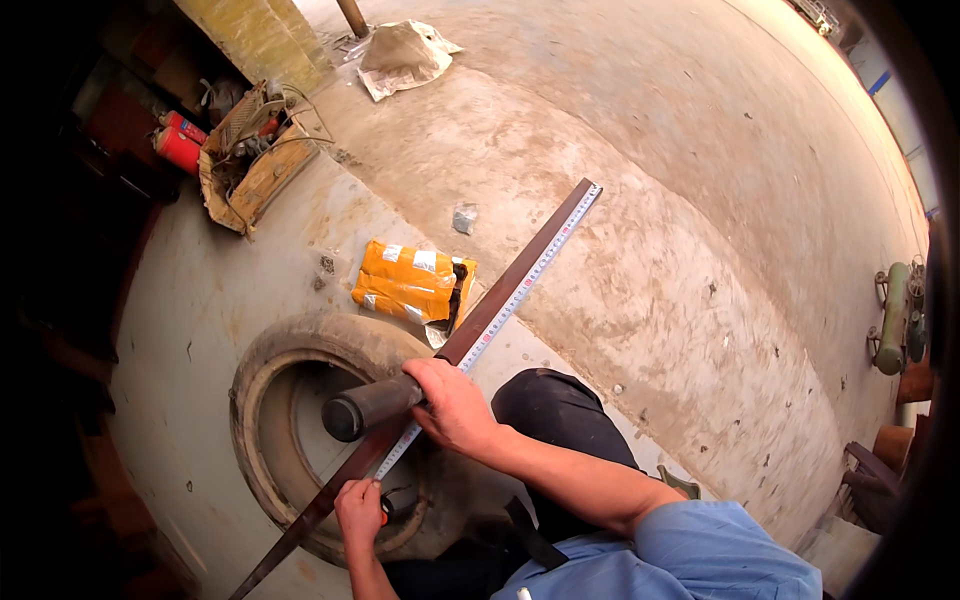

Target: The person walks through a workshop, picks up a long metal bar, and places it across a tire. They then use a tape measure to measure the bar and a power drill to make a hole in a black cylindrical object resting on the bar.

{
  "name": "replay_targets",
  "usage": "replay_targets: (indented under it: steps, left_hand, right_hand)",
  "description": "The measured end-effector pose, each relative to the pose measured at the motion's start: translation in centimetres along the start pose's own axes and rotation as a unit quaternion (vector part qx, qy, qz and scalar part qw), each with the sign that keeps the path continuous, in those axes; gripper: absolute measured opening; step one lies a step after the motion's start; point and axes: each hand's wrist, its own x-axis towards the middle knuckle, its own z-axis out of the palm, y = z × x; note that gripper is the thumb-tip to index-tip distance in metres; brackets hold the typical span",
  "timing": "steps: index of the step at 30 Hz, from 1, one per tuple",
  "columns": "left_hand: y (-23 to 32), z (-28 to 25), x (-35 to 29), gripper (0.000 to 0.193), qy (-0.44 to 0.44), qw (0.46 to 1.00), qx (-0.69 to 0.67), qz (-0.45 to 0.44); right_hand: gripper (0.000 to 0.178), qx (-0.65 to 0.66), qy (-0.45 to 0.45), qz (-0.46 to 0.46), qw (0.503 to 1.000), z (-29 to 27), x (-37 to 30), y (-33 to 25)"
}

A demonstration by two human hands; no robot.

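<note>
Nearest the person, the left hand (pixel 358 512) is closed around the case of a tape measure (pixel 385 508), pinning it by the long rusty steel bar (pixel 450 355) where that bar crosses the near rim of an old tyre (pixel 262 372) lying flat on the concrete floor (pixel 700 200). Just beyond, the right hand (pixel 455 405) is clenched over the bar and grips a dark cylindrical tool (pixel 368 408) whose blunt end points left over the tyre's hollow. The white tape blade (pixel 520 285) lies flush along the bar's right edge, running to its far end out on the floor. To read true, the blade should probably stay tight against that edge and flat, with the case held steady and the bar not rocking on the tyre. Past the tyre, an orange wrapped package (pixel 408 282) lies touching the bar's left side and could nudge it. Further off are a small grey stone (pixel 464 217), a battered wooden crate of tools (pixel 255 150), a red cylinder (pixel 180 143) and a crumpled sack (pixel 402 55). A green machine (pixel 895 315) stands at the floor's right edge, well apart.
</note>
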Motion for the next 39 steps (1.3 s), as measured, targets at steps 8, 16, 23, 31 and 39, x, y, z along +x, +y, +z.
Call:
replay_targets:
  steps: [8, 16, 23, 31, 39]
  left_hand:
    - [0.0, 0.1, 0.1, 0.015, -0.006, 1.000, 0.018, 0.004]
    - [-0.9, 0.2, 0.0, 0.015, -0.004, 1.000, -0.015, -0.004]
    - [-0.8, -0.1, 0.2, 0.016, -0.013, 1.000, -0.014, -0.004]
    - [0.4, 0.2, 0.0, 0.017, -0.017, 1.000, -0.006, -0.001]
    - [0.7, -0.2, 0.7, 0.016, -0.003, 1.000, -0.010, 0.021]
  right_hand:
    - [0.059, 0.000, 0.001, -0.005, 1.000, -0.1, 0.0, 0.6]
    - [0.059, 0.021, 0.023, -0.011, 0.999, -0.3, 0.1, 0.1]
    - [0.059, 0.029, 0.025, -0.007, 0.999, -0.5, 0.0, -0.1]
    - [0.066, 0.032, 0.066, -0.017, 0.997, -0.9, -0.5, -0.4]
    - [0.076, -0.027, 0.038, -0.024, 0.999, -1.5, 0.3, 0.9]
